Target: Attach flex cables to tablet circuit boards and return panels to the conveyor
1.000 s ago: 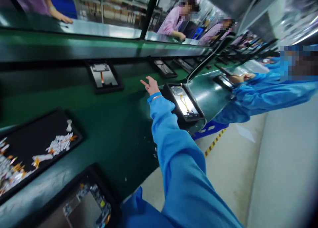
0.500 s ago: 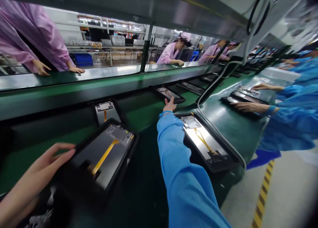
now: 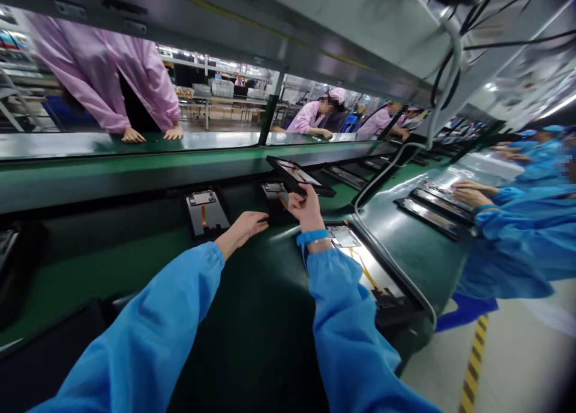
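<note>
My right hand (image 3: 306, 209) is closed on the near edge of an open-backed tablet (image 3: 297, 171), which is lifted and tilted above the belt. My left hand (image 3: 245, 228) reaches in from the left with its fingers stretched out and nothing in them. Just beyond that hand, a second open-backed tablet (image 3: 275, 194) lies on the belt, partly under the lifted one. To its left lies another tablet (image 3: 204, 212) with an orange ribbon cable. Beside my right forearm, a larger-looking tablet (image 3: 360, 263) with bright metal backing rests on the bench, partly covered by my sleeve.
A dark flat panel (image 3: 49, 347) lies at lower left. A grey cable (image 3: 391, 242) crosses the right side. Overhead runs a metal shelf (image 3: 216, 23), with a post (image 3: 269, 113) below it. Co-workers in pink stand opposite; blue-sleeved co-workers handle tablets (image 3: 427, 218) at right.
My left hand has left the tablet at lower left and moved toward the middle. My right hand has taken hold of the belt tablet and raised it. The view has shifted.
</note>
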`<state>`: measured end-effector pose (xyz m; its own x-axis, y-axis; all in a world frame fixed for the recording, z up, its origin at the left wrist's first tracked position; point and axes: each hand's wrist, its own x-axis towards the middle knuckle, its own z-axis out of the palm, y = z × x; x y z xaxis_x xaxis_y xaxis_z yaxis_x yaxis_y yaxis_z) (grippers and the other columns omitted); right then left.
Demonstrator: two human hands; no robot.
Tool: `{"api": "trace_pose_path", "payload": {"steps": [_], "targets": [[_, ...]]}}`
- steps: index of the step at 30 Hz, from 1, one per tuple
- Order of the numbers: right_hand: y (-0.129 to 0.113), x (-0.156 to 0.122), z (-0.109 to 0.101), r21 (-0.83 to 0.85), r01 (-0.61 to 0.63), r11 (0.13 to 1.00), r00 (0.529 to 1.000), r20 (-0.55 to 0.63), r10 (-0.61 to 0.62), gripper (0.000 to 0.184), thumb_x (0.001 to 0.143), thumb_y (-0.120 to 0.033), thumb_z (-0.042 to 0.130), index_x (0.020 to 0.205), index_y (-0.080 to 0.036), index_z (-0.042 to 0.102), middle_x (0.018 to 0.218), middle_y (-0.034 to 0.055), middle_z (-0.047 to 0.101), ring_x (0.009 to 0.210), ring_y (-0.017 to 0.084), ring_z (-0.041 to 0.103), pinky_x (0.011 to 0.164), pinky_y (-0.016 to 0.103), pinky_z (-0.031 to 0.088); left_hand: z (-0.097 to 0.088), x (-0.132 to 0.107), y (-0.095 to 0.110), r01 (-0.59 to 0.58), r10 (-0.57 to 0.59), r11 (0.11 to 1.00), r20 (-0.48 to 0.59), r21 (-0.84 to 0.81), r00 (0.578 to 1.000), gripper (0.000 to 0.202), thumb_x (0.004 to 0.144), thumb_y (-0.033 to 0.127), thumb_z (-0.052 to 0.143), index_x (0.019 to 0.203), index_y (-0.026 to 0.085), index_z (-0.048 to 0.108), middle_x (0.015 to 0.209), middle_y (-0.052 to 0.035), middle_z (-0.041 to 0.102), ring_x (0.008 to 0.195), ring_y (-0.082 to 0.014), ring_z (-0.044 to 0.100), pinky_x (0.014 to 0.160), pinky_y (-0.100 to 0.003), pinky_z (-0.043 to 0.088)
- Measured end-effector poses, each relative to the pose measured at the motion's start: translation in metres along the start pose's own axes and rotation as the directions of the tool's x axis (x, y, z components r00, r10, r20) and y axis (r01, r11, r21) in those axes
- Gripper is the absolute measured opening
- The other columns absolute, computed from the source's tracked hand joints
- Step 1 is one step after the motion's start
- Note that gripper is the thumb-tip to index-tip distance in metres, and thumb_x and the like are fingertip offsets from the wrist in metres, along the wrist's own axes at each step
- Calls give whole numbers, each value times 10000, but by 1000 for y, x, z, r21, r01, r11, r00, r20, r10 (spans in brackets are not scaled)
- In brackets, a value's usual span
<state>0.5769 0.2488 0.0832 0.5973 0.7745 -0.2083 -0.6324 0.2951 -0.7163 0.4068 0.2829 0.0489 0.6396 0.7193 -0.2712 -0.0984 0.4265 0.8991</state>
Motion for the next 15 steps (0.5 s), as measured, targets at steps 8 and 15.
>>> {"api": "trace_pose_path", "payload": {"steps": [8, 15], "targets": [[106, -210, 14, -342, 51, 938, 907, 409, 100, 373, 680, -285, 821, 668, -208, 456, 536, -108, 403, 415, 28, 295, 378, 172, 231, -57, -117, 50, -117, 71, 980, -270, -159, 960, 553, 961, 678, 406, 1040, 186, 646, 841, -49, 709, 724, -171, 688, 697, -291, 593], [125, -261, -10, -677, 639, 365, 412, 702, 581, 205, 903, -349, 636, 822, -190, 737, 740, 3, 602, 628, 109, 549, 547, 240, 432, -179, -328, 44, 72, 98, 959, -563, 273, 820, 447, 721, 616, 771, 820, 189, 683, 545, 9, 637, 497, -154, 596, 423, -199, 431]]}}
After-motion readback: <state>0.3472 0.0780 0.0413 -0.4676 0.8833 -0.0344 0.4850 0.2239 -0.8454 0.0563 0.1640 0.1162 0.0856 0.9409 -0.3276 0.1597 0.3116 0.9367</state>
